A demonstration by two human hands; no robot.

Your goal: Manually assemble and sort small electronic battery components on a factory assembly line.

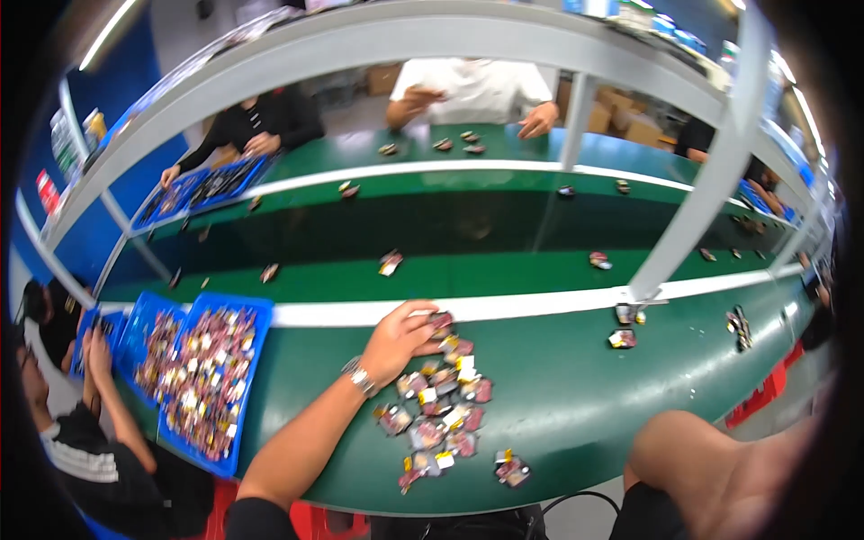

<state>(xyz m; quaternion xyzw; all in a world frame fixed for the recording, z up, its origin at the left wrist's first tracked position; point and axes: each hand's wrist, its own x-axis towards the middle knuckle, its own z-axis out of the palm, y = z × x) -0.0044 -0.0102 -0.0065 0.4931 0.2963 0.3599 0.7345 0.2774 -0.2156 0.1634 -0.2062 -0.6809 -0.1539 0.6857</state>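
Observation:
My left hand (402, 342), with a metal watch on its wrist, reaches to the far end of a loose pile of small parts (444, 405). Its fingers curl around one small dark red and black part (440, 324) at the top of that pile. The parts look reddish and black with yellow and white tags; blur hides their exact kind. One single part (512, 469) lies apart, near the front edge of the green table. At the lower right my bare right arm (684, 459) is bent and smeared by motion, and its hand does not show.
Blue trays (261, 360) full of similar parts stand at left, beside a seated co-worker (99, 450). More parts lie scattered on the green table (558, 387) and conveyor beyond the white rail (342, 312). A grey post (693, 216) rises at right. Other people sit across.

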